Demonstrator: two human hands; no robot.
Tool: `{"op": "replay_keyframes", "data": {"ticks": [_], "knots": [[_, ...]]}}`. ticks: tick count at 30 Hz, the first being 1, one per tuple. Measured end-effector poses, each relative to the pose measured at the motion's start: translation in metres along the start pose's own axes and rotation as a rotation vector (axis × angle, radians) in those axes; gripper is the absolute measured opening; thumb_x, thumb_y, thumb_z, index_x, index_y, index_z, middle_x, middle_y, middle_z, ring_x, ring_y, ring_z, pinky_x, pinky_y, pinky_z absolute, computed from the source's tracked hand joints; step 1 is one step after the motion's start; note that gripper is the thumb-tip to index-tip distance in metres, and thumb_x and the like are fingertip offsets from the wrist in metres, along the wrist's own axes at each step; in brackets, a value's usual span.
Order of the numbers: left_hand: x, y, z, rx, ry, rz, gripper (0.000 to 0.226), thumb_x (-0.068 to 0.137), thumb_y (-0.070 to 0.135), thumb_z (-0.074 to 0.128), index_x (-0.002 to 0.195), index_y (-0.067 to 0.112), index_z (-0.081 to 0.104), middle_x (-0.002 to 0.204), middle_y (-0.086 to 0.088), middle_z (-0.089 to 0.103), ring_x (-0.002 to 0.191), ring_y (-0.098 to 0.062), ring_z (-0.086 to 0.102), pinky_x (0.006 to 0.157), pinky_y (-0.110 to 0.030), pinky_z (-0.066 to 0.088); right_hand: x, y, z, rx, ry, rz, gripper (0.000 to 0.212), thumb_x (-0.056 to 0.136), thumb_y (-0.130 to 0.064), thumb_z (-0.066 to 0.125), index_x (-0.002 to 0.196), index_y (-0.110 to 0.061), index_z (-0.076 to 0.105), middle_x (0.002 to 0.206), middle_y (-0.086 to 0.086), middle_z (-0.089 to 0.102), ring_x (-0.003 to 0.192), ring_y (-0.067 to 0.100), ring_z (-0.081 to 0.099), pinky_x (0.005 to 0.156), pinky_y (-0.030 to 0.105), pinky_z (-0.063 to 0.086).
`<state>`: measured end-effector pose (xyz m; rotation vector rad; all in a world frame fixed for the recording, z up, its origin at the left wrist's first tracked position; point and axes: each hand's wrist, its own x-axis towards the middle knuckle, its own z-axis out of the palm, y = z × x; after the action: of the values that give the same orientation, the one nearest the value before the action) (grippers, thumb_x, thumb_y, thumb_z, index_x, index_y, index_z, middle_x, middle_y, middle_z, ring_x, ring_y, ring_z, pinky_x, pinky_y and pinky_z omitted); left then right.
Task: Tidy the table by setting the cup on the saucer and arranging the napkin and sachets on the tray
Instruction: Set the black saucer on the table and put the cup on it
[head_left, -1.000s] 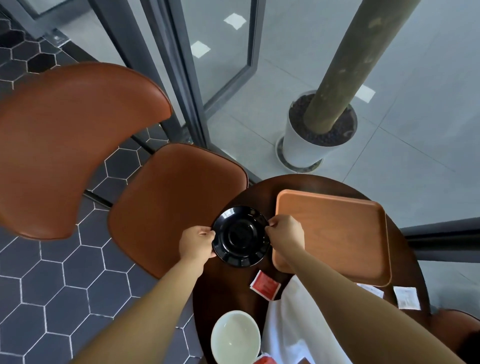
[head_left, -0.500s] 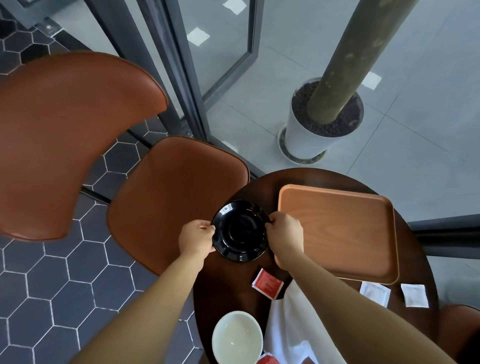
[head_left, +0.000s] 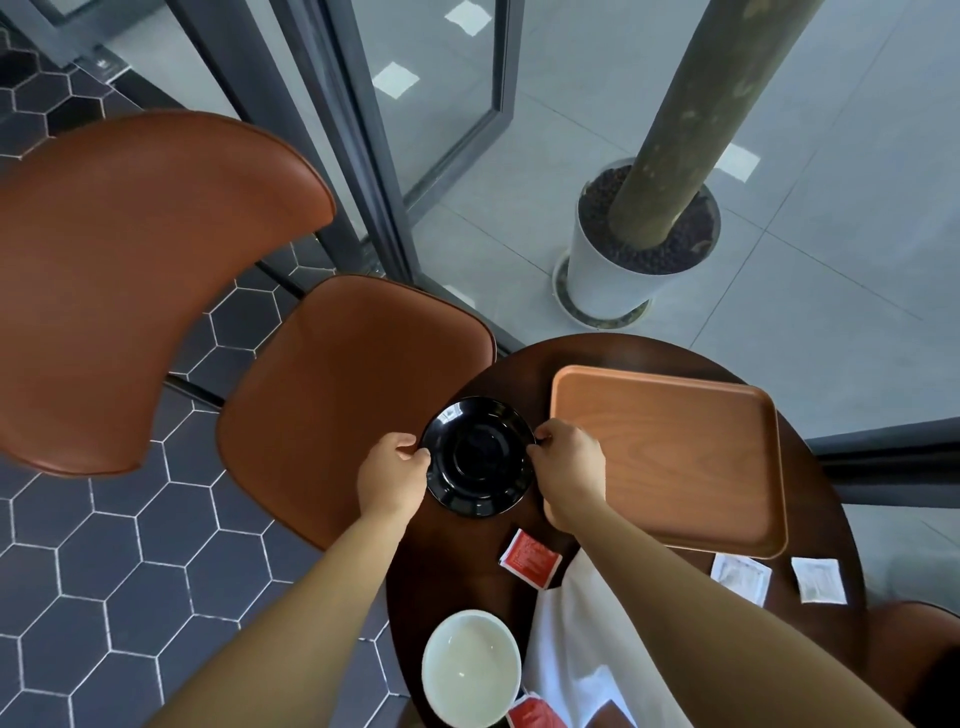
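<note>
A glossy black saucer (head_left: 478, 457) sits at the left edge of the round dark table (head_left: 452, 566). My left hand (head_left: 390, 478) pinches its left rim and my right hand (head_left: 569, 470) pinches its right rim. An empty wooden tray (head_left: 670, 457) lies just right of the saucer. A white cup (head_left: 470, 667) stands near the table's front edge. A red sachet (head_left: 530, 558) lies between cup and saucer; another red sachet (head_left: 535, 714) shows beside the cup. Two white sachets (head_left: 740, 577) (head_left: 818, 579) lie below the tray. A white napkin (head_left: 566, 639) is partly hidden under my right forearm.
A brown leather chair (head_left: 343, 395) is pushed against the table's left side, its backrest (head_left: 130, 280) further left. A white planter with a trunk (head_left: 628, 260) stands beyond the table behind a glass door frame (head_left: 363, 182). Another chair's edge (head_left: 914, 654) shows at the bottom right.
Both hands stay on the saucer's rim, and it has shifted slightly away from me along the table's left edge. The view has tilted a little.
</note>
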<state>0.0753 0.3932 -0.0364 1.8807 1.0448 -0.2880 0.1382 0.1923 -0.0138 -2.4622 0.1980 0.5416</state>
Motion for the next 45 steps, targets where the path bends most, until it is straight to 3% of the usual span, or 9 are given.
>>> {"op": "replay_keyframes", "data": {"ticks": [5, 13, 22, 26, 29, 31, 35, 38, 45], "knots": [[-0.026, -0.01, -0.008, 0.046, 0.008, 0.041, 0.028, 0.094, 0.022, 0.062, 0.122, 0.019, 0.061, 0.101, 0.0, 0.069, 0.091, -0.024, 0.068, 0.087, -0.047, 0.057, -0.018, -0.001, -0.009, 0.019, -0.001, -0.029, 0.022, 0.088, -0.016, 0.066, 0.109, -0.015, 0.072, 0.106, 0.005, 0.073, 0.098, 0.026, 0.065, 0.085, 0.034, 0.053], [-0.078, -0.034, -0.018, 0.247, 0.005, 0.151, 0.027, 0.095, 0.022, 0.06, 0.121, 0.019, 0.062, 0.102, -0.001, 0.066, 0.093, -0.018, 0.062, 0.079, -0.029, 0.044, -0.064, 0.0, -0.023, 0.049, -0.056, -0.086, 0.022, 0.09, -0.021, 0.066, 0.11, -0.017, 0.073, 0.102, 0.003, 0.075, 0.099, 0.025, 0.067, 0.083, 0.031, 0.052], [-0.133, -0.075, -0.025, 0.284, 0.009, 0.141, 0.029, 0.092, 0.019, 0.061, 0.121, 0.015, 0.063, 0.103, -0.006, 0.065, 0.095, -0.018, 0.057, 0.083, -0.03, 0.041, -0.145, 0.029, -0.033, 0.128, -0.159, -0.152, 0.011, 0.09, -0.027, 0.065, 0.096, -0.022, 0.072, 0.072, -0.015, 0.065, 0.068, 0.003, 0.06, 0.056, 0.012, 0.038], [-0.142, -0.096, -0.023, 0.283, 0.04, 0.103, 0.029, 0.092, 0.019, 0.06, 0.12, 0.017, 0.064, 0.11, -0.007, 0.067, 0.1, -0.018, 0.06, 0.083, -0.029, 0.041, -0.173, 0.053, -0.022, 0.092, -0.234, -0.154, 0.01, 0.092, -0.028, 0.063, 0.094, -0.024, 0.072, 0.083, -0.009, 0.071, 0.076, 0.011, 0.061, 0.061, 0.019, 0.04], [-0.143, -0.104, -0.025, 0.308, 0.056, 0.128, 0.029, 0.092, 0.017, 0.06, 0.12, 0.016, 0.064, 0.113, -0.007, 0.067, 0.105, -0.023, 0.061, 0.087, -0.033, 0.044, -0.183, 0.062, -0.017, 0.051, -0.31, -0.041, 0.017, 0.094, -0.028, 0.061, 0.106, -0.021, 0.072, 0.101, -0.003, 0.074, 0.085, 0.018, 0.068, 0.075, 0.031, 0.056], [-0.141, -0.11, -0.026, 0.371, 0.046, 0.196, 0.03, 0.092, 0.018, 0.059, 0.122, 0.015, 0.064, 0.116, -0.009, 0.065, 0.106, -0.025, 0.061, 0.089, -0.038, 0.047, -0.185, 0.065, -0.013, -0.016, -0.364, -0.001, 0.024, 0.095, -0.03, 0.06, 0.114, -0.02, 0.071, 0.112, -0.002, 0.072, 0.09, 0.023, 0.07, 0.086, 0.037, 0.058], [-0.126, -0.117, -0.029, 0.546, 0.007, 0.421, 0.033, 0.094, 0.019, 0.06, 0.126, 0.012, 0.062, 0.122, -0.009, 0.06, 0.113, -0.03, 0.056, 0.091, -0.044, 0.05, -0.195, 0.069, 0.0, -0.031, -0.357, 0.152, 0.027, 0.093, -0.027, 0.059, 0.119, -0.024, 0.068, 0.111, 0.002, 0.071, 0.083, 0.02, 0.07, 0.067, 0.027, 0.057], [-0.115, -0.118, -0.029, 0.684, 0.005, 0.647, 0.034, 0.092, 0.015, 0.063, 0.125, 0.008, 0.063, 0.121, -0.013, 0.06, 0.112, -0.034, 0.056, 0.09, -0.048, 0.051, -0.217, 0.077, 0.01, 0.071, -0.32, 0.226, 0.029, 0.092, -0.024, 0.057, 0.119, -0.024, 0.066, 0.103, -0.004, 0.071, 0.086, 0.017, 0.069, 0.068, 0.024, 0.054], [-0.086, -0.124, -0.001, 0.819, -0.011, 0.963, 0.037, 0.096, 0.021, 0.063, 0.13, 0.007, 0.06, 0.139, -0.022, 0.052, 0.135, -0.041, 0.045, 0.105, -0.052, 0.047, -0.262, 0.091, 0.041, 0.356, -0.353, 0.316, 0.015, 0.068, -0.023, 0.069, 0.083, -0.024, 0.067, 0.076, -0.005, 0.072, 0.068, 0.019, 0.073, 0.079, 0.042, 0.06]]}}
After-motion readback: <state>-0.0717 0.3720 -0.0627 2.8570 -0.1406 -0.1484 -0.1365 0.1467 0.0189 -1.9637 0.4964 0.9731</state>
